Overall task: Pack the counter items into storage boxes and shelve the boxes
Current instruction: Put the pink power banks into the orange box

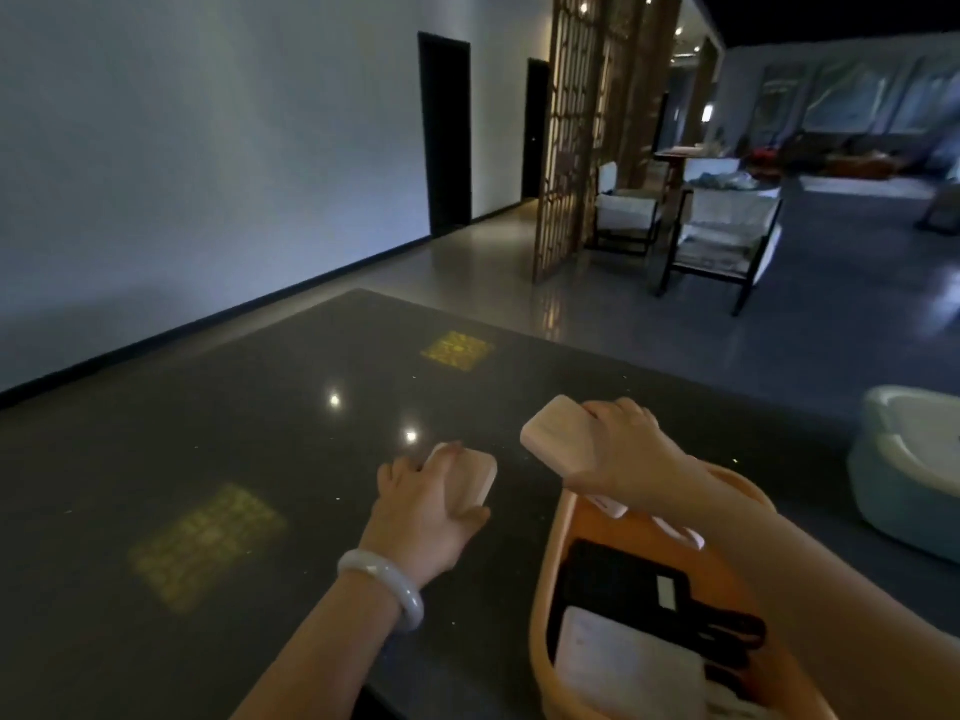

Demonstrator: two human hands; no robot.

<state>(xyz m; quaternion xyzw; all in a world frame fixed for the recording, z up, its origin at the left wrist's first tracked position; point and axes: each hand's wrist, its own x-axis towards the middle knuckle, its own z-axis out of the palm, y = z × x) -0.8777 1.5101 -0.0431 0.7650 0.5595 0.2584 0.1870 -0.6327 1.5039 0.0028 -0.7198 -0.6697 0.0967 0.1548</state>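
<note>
Packing in full swing at the dark worktop [218, 439]: left hand [415, 506], pale bangle [384, 589] at the wrist, curling round a pale pink block [475, 478] lying flat on the worktop's middle, thumb along its near edge. Right hand [618, 444] clamping a second pink block [553, 433], lifted clear and tilted, hovering just beyond the far rim of the orange box [540, 589]. Sitting at the near right edge of the worktop, that box, already carrying a black pouch [613, 579], a white flat pack [613, 662] and a couple of small pale pieces [610, 505] tucked under the right forearm. Waiting further along the right edge, a pale blue box [883, 491], contents not showing from here. Nothing else loose on the worktop, only lamp glints and yellow screen reflections. Looking like the gathering of the last counter items, shelving not yet begun. Next up, most likely: bringing the raised block back over the orange rim and lowering it into the free far end, then lifting the flat one and following. Calling for care there: slipping fingers under the flat block on a glossy surface, and steering round the right forearm crossing over the box.
</note>
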